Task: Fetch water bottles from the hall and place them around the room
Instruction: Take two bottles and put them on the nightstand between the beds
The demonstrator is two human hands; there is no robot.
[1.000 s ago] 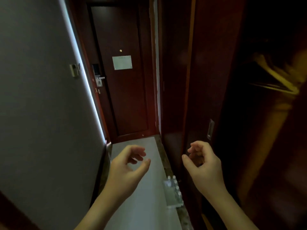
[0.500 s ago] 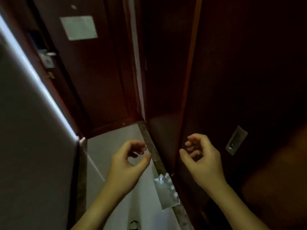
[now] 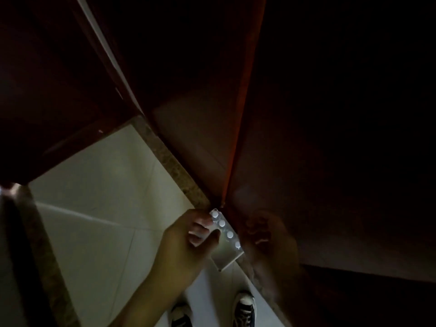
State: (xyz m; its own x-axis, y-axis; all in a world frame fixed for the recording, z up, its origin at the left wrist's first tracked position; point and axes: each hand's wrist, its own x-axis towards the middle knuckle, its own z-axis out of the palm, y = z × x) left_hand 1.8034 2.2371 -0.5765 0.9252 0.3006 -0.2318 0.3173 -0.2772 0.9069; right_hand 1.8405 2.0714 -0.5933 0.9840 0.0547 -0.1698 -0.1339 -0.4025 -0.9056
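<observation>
The task stands at its first stage: no bottle is yet lifted and none is placed about the room, so fetching and all placing remain, in my judgement. The pack of water bottles [image 3: 226, 241] sits upright on the pale tiled floor [image 3: 106, 208], against the dark wooden panel [image 3: 306, 185], with four white caps showing in a row. Your left hand [image 3: 188, 241] is at the pack's side away from the panel, its fingers [image 3: 200, 228] curled against the wrapping near the caps; whether they have closed on it I cannot tell. Your right hand [image 3: 266, 234] is on the panel side of the pack, in deep shadow; its grip cannot be judged. Your shoes [image 3: 244, 308] stand near the pack.
</observation>
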